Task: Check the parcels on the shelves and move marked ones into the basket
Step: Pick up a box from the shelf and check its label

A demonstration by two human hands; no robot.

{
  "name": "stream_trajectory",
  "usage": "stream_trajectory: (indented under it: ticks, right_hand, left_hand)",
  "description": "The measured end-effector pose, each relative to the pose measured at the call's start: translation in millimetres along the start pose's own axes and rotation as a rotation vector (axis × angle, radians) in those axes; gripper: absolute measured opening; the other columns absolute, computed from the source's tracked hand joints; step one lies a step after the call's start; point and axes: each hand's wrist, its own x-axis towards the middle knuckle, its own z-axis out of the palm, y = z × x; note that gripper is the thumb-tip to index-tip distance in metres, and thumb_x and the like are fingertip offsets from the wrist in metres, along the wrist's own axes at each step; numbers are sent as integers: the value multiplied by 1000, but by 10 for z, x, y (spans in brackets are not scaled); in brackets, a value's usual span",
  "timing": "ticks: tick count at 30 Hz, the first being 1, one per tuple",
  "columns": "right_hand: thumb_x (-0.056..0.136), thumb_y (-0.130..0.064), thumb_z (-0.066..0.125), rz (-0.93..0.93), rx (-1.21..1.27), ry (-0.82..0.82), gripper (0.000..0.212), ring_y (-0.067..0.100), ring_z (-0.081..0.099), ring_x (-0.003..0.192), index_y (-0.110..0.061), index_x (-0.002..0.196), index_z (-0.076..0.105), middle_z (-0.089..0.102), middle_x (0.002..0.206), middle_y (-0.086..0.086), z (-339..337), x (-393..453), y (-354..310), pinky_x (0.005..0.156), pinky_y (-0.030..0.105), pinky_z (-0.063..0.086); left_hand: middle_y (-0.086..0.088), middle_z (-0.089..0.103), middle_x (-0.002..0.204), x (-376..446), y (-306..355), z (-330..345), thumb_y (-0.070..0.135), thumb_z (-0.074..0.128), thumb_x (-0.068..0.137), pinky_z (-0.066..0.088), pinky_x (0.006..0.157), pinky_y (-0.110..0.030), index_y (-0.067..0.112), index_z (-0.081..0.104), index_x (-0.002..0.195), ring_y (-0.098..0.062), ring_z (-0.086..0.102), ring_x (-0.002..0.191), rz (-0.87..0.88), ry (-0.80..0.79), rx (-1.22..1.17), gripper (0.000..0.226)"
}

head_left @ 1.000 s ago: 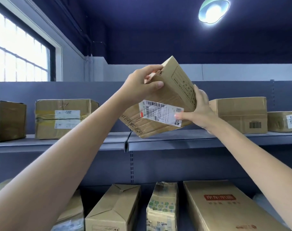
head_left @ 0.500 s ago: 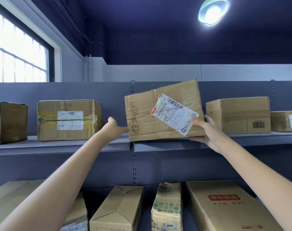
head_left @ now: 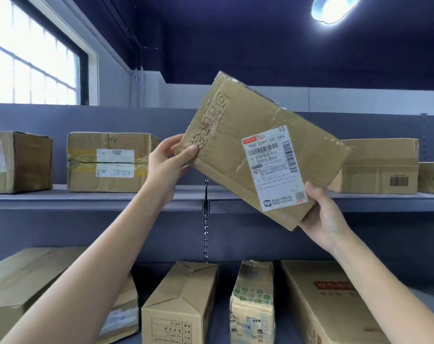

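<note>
I hold a flat cardboard parcel (head_left: 238,142) tilted in the air in front of the upper shelf (head_left: 92,194). Black handwritten characters run along its left side and a white shipping label (head_left: 275,167) sits on its right half. My left hand (head_left: 169,165) pinches the parcel's left corner, thumb on the written face. My right hand (head_left: 322,217) grips its lower right corner from beneath. No basket is in view.
On the upper shelf stand a labelled box (head_left: 107,162), a dark box (head_left: 17,162) at far left, and two boxes (head_left: 379,167) at right. The lower shelf holds several parcels, among them a tall box (head_left: 181,304) and a red-printed box (head_left: 330,304).
The parcel has come off the upper shelf and now hangs tilted and closer to me. My left hand, free half a second ago, now pinches its left corner.
</note>
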Motion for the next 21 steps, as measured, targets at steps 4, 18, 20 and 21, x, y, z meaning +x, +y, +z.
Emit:
stream_trajectory:
  ticks: [4, 18, 20, 21]
  right_hand:
    - [34, -41, 91, 57, 113, -7, 122, 22, 55, 118, -22, 140, 33, 57, 131, 4, 151, -113, 181, 68, 36, 56]
    - [23, -51, 90, 197, 160, 28, 122, 24, 52, 118, -24, 131, 40, 56, 126, 4, 418, -616, 619, 102, 57, 36]
    - [25, -53, 89, 177, 105, 65, 115, 23, 58, 111, -27, 124, 37, 58, 122, 1, 256, -683, 632, 99, 51, 41]
    - [26, -52, 89, 192, 70, 54, 113, 21, 63, 104, -28, 124, 38, 60, 119, 0, 199, -725, 642, 95, 48, 45]
  left_hand:
    - [-12, 62, 109, -7, 114, 82, 8, 73, 70, 50, 92, -38, 3, 48, 120, -23, 63, 97, 51, 41, -177, 56]
    - [2, 66, 108, -928, -254, -94, 23, 67, 65, 57, 75, -36, 30, 27, 136, -18, 66, 94, 34, -150, -186, 82]
    - [1, 69, 97, -1053, -257, -224, 14, 60, 71, 57, 68, -33, 21, 39, 127, -17, 67, 84, 19, -142, -192, 60]
    - [1, 70, 94, -1113, -263, -277, 12, 55, 74, 57, 66, -32, 20, 44, 121, -17, 67, 80, -1, -147, -187, 49]
